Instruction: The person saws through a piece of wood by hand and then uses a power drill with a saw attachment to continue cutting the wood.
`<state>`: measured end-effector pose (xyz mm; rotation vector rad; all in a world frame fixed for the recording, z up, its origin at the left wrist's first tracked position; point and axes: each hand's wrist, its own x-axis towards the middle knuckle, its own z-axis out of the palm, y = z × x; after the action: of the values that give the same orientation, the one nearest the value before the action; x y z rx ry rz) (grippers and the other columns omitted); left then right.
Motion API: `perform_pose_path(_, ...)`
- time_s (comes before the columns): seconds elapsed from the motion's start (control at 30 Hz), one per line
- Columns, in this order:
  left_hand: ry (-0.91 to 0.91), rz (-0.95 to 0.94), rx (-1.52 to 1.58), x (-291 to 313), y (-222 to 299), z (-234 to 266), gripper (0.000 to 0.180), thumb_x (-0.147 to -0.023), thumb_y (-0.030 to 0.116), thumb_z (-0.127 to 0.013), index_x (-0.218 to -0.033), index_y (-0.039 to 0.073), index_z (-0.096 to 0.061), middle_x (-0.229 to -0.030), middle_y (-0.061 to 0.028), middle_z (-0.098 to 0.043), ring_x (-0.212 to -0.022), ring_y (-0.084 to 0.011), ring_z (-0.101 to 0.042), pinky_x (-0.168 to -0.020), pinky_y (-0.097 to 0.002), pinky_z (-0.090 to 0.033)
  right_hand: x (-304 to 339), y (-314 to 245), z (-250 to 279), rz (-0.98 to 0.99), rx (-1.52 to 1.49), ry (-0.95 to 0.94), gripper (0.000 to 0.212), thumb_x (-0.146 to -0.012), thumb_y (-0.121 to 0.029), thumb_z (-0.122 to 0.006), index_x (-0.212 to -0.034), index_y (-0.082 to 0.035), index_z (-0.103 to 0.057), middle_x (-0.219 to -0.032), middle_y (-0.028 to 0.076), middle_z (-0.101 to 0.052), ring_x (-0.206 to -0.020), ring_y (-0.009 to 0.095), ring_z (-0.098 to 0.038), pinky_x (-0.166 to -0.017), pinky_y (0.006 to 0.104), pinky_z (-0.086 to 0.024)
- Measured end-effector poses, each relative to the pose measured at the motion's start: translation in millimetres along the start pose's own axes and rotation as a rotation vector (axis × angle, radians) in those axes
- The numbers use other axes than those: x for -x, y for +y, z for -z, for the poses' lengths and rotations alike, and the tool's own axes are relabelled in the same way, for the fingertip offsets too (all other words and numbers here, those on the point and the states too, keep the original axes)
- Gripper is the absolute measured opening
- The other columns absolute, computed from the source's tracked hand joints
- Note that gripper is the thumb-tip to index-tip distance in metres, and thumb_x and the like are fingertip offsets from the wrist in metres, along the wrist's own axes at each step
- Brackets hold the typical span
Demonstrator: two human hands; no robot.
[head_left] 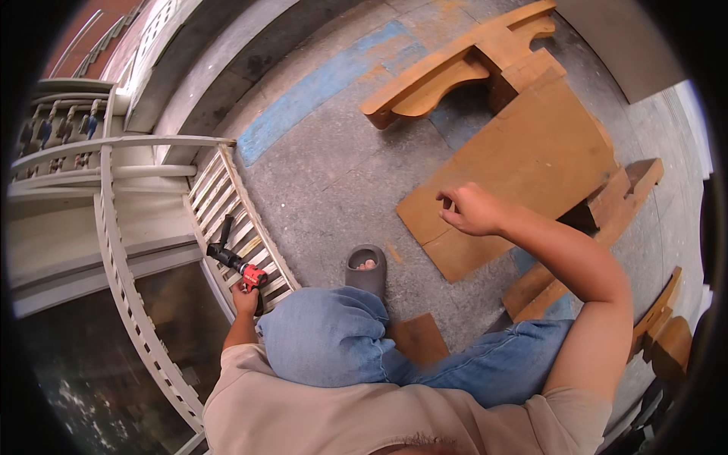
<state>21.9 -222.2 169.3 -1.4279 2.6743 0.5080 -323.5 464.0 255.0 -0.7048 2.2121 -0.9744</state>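
Note:
My left hand [246,299] is wrapped around a red and black cordless drill [252,276], low beside my left knee. The drill's black front end points away, up and left, over a slatted whitish frame. My right hand [474,209] hovers above a flat brown wooden panel [523,167], its fingers curled in. Whatever they may hold is too small or hidden to make out. Joined to the panel's far end is a long orange-brown wooden piece with a curved, shaped edge [425,83].
More brown wooden parts [540,292] lie to the right of my legs, and a small board [418,340] sits between them. A pale railing [114,212] and a window pane [83,356] are at the left. Concrete steps [220,76] rise at the far left.

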Motion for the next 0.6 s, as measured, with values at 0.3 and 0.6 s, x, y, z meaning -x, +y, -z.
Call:
perform_pose_path(0.3,0.386,-0.547,0.015,-9,162,-24,0.041,-0.081,0.004,-0.067,-0.121,-0.002,-0.062,-0.120,-0.0172,-0.059,-0.108,-0.0332,-0.060,-0.097,-0.0417,-0.050,48,104,193,-0.271,0.283,0.936,0.038,-0.098,-0.031,-0.067,-0.119,0.000,-0.073,-0.104,0.014,-0.078,-0.093,0.025,-0.074,-0.085,0.0365,-0.057)
perform_pose_path(0.6,-0.112,-1.156,0.270,45,382,-123,0.039,-0.078,0.000,-0.068,-0.117,0.002,-0.064,-0.122,-0.0156,-0.062,-0.108,-0.0301,-0.063,-0.087,-0.0384,-0.054,105,188,235,-0.571,0.287,1.198,0.034,-0.091,-0.029,-0.071,-0.104,0.002,-0.075,-0.103,0.023,-0.077,-0.100,0.035,-0.074,-0.089,0.0436,-0.058)
